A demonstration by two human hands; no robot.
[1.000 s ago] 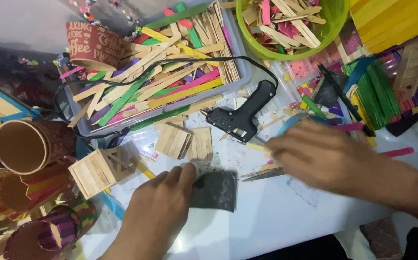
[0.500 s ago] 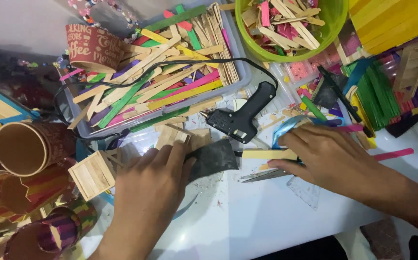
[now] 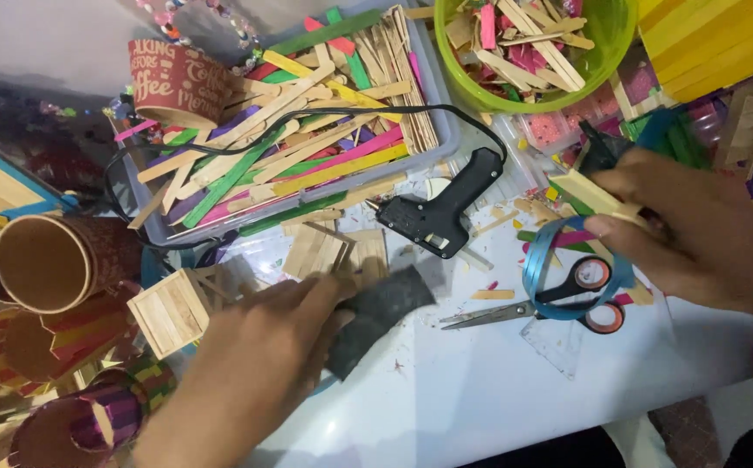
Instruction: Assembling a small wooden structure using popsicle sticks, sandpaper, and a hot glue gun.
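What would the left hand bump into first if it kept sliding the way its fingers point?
Probably the black glue gun: the left hand, pressing a dark sheet, points up and right toward it, though depth is hard to judge.
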